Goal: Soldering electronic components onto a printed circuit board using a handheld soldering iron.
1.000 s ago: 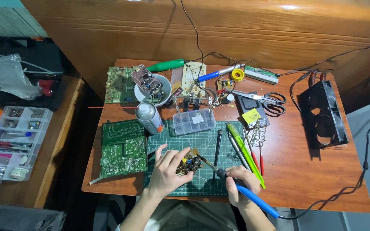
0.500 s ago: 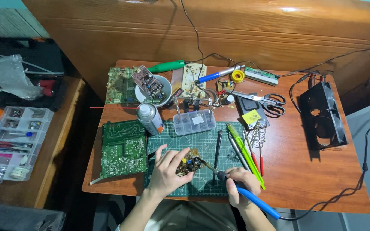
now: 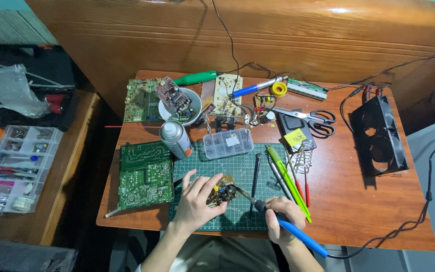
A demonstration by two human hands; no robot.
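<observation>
Head view, looking down: right hand closed in a fist-like grip round the blue handle of a soldering iron, tip angled up-left and touching the edge of a small circuit board. Left hand pinching that board, fingers curled over its near side, thumb underneath, lifting it tilted just above the green cutting mat. Small, light and stiff, probably; fragile where the components stand up, so best taken by the bare edges, away from the heated joint. Just beside the mat's left edge, a larger green circuit board lying flat. Right of the iron, green and red-handled tools and a coiled wire iron stand. Farther up, a spray can on its side, a clear parts box, a white bowl with another board in it, scissors. At the far right of the wooden table, a black double fan.
</observation>
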